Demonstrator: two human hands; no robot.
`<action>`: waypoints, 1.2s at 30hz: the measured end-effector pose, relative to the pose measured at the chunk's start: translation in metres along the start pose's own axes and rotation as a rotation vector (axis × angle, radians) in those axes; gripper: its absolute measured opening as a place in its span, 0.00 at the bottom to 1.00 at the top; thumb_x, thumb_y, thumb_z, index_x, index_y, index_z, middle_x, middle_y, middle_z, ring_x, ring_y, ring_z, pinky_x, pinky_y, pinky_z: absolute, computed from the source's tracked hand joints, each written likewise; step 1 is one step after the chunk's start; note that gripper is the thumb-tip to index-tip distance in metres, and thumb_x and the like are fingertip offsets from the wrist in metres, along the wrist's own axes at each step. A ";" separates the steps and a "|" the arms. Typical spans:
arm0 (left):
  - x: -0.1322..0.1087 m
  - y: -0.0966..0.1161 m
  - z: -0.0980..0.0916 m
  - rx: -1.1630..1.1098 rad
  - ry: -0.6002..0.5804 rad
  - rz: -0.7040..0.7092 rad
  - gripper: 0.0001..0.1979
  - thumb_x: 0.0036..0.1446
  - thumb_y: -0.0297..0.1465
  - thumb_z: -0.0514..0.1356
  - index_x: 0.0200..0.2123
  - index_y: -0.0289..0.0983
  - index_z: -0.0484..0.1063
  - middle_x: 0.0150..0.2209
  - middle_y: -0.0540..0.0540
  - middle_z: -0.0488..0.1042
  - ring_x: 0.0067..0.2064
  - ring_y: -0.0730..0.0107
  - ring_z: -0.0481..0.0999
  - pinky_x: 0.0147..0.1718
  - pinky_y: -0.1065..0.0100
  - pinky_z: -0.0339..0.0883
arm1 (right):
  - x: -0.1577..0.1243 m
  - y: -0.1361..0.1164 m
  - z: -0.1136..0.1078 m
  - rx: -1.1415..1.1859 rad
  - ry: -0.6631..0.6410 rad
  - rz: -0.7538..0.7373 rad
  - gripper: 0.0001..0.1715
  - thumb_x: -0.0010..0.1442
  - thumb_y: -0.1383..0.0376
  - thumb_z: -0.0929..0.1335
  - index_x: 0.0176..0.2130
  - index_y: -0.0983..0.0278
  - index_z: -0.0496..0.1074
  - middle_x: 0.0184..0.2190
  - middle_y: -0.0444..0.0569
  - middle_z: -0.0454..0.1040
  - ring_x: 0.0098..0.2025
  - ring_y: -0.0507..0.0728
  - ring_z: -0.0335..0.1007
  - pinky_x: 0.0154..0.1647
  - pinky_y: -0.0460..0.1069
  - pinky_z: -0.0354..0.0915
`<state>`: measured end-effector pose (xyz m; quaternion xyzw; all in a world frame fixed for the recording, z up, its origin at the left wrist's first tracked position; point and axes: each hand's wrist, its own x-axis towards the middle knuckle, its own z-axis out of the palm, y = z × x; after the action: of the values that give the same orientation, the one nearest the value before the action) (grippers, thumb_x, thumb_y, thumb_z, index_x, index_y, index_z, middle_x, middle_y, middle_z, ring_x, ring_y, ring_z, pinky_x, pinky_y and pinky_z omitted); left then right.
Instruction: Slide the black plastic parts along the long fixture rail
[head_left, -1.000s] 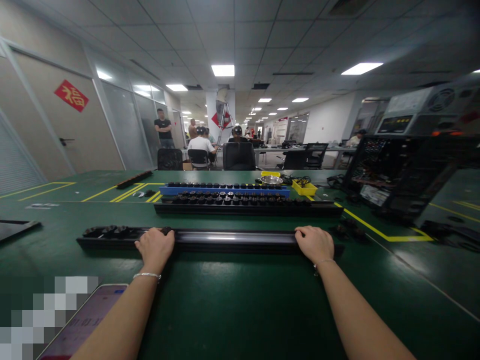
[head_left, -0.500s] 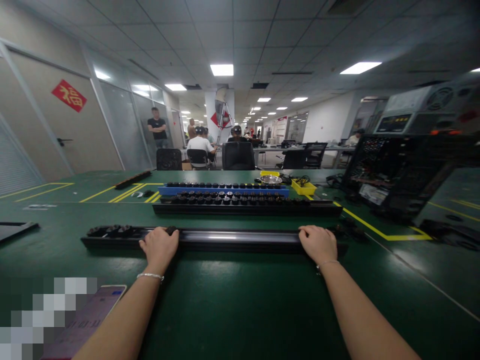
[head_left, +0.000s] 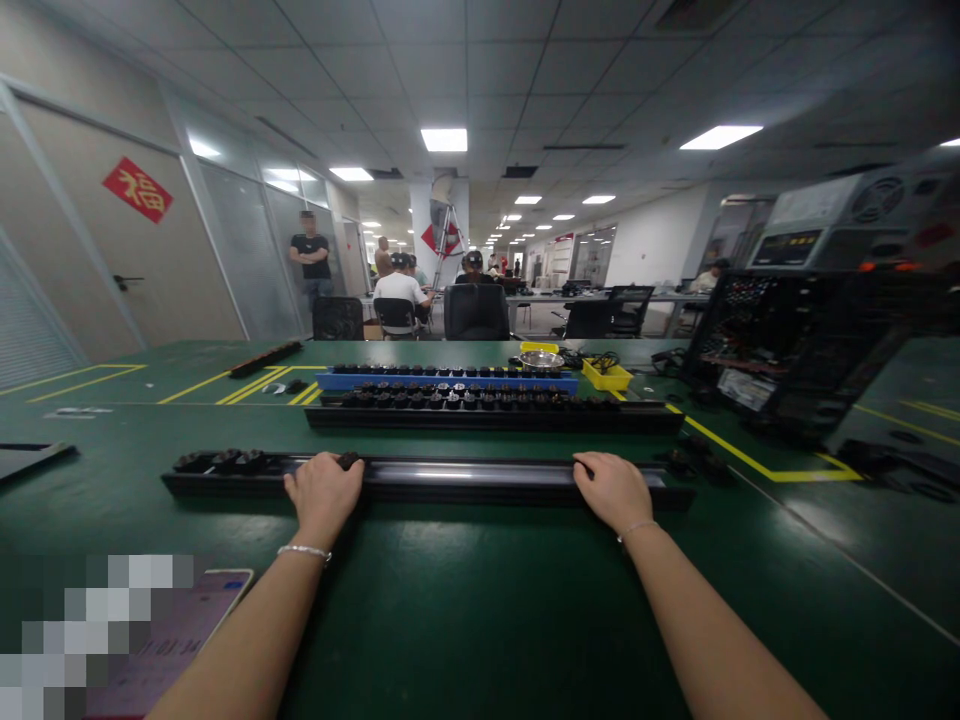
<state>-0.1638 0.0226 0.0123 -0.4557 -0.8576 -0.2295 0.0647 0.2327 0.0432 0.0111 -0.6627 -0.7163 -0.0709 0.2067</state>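
A long black rail (head_left: 465, 480) lies across the green table (head_left: 480, 600) in front of me, with a few small black parts (head_left: 225, 460) seated at its left end. My left hand (head_left: 322, 492) rests on the rail left of centre, fingers curled over its top edge next to a small black part (head_left: 349, 460). My right hand (head_left: 611, 490) sits on the rail toward its right end, fingers bent over the edge. Both hands grip the rail.
Behind it lie a second black rail (head_left: 495, 412) full of parts and a blue one (head_left: 450, 378). A yellow tray (head_left: 609, 376), a metal bowl (head_left: 541, 359), an open computer case (head_left: 795, 345) at right, a phone (head_left: 172, 640) at lower left. People sit and stand in the background.
My right hand slid left along the rail, from near its right end toward the middle. My left hand shifted slightly right. The rail edged a little to the right.
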 end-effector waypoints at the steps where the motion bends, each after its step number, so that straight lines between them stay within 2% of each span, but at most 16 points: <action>1: -0.001 0.001 0.000 0.001 -0.001 0.003 0.23 0.48 0.44 0.51 0.39 0.33 0.71 0.41 0.33 0.73 0.47 0.47 0.69 0.51 0.50 0.51 | 0.000 0.000 0.000 0.000 -0.002 0.000 0.23 0.58 0.59 0.56 0.43 0.62 0.74 0.46 0.48 0.73 0.50 0.57 0.65 0.51 0.53 0.56; 15: -0.008 0.010 0.000 0.010 -0.013 0.038 0.22 0.49 0.44 0.52 0.39 0.33 0.70 0.41 0.35 0.74 0.48 0.50 0.69 0.51 0.53 0.51 | 0.001 0.000 0.000 -0.007 -0.010 0.012 0.22 0.57 0.61 0.57 0.43 0.61 0.74 0.46 0.47 0.73 0.49 0.56 0.65 0.51 0.51 0.57; 36: -0.012 0.019 -0.008 0.025 -0.044 0.104 0.22 0.49 0.45 0.52 0.37 0.34 0.72 0.36 0.37 0.75 0.44 0.52 0.72 0.42 0.60 0.60 | 0.001 0.000 -0.001 -0.002 -0.019 0.025 0.23 0.57 0.60 0.56 0.44 0.60 0.74 0.46 0.46 0.73 0.51 0.56 0.64 0.51 0.52 0.56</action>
<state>-0.1425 0.0188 0.0218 -0.5038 -0.8367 -0.2051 0.0636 0.2331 0.0437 0.0118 -0.6726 -0.7097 -0.0625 0.2000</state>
